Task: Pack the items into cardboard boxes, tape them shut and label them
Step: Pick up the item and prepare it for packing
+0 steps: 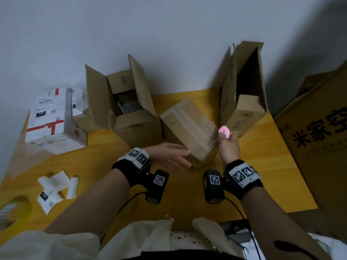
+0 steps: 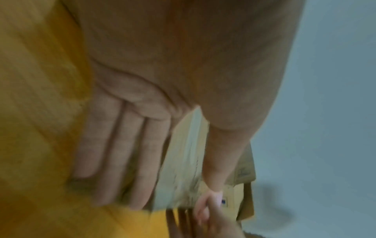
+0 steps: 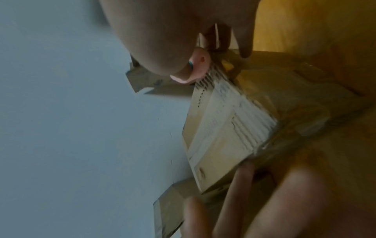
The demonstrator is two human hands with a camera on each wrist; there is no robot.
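- Yellow wooden bench [image 1: 105, 166]: carries every box.
- Closed brown cardboard box [image 1: 187, 126], its top seam taped: lies tilted at bench centre, between two open cartons.
- Left hand [image 1: 170, 156]: fingers straight, pressed against the box's near side.
- Right hand [image 1: 228, 145]: pinches a small pink oval tool [image 1: 224, 131] at the box's right end.

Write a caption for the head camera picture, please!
Left hand steadies a taped cardboard box while right hand holds a pink tool.

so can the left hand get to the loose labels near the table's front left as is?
Probably yes: the left hand only rests open against the taped box, and bare table lies between it and the labels.
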